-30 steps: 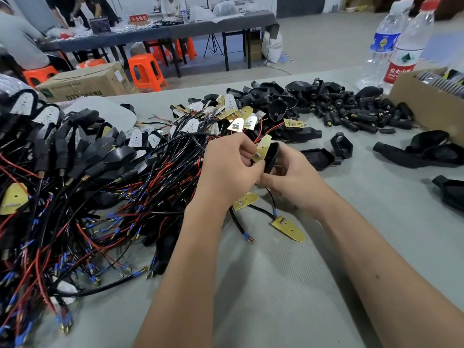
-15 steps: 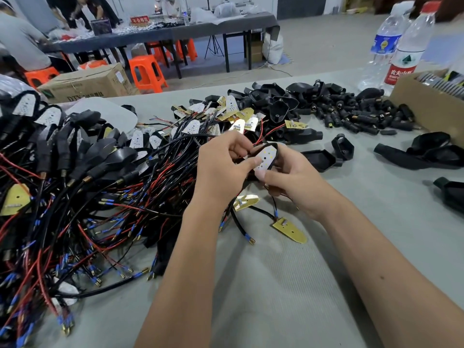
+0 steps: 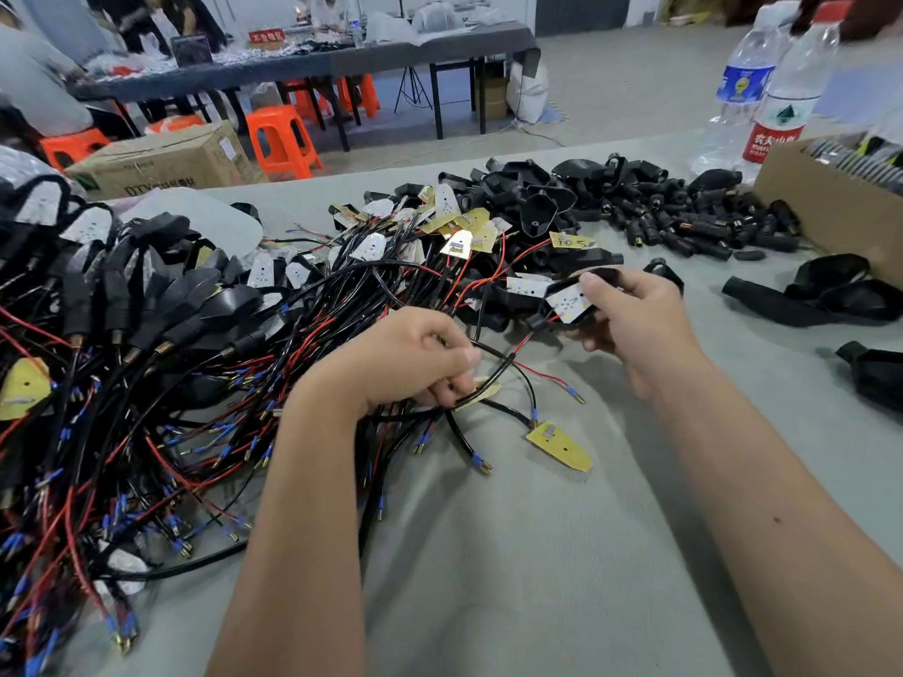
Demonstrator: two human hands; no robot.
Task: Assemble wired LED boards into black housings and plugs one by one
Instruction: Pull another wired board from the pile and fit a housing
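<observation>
The right hand point(image 3: 635, 324) grips a black housing point(image 3: 569, 305) with the white LED board point(image 3: 569, 301) now seated in it, and has drawn away rightward from the left hand point(image 3: 410, 359), which earlier met it at the housing. The left hand now pinches the trailing black wire point(image 3: 493, 371) over the middle of the bench point(image 3: 513, 554). Loose housings and plugs point(image 3: 684, 222) heap toward the far right edge.

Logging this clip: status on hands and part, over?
Right hand holds housing with LED board seated. Left hand grips its wires. Wire pile alongside.
</observation>
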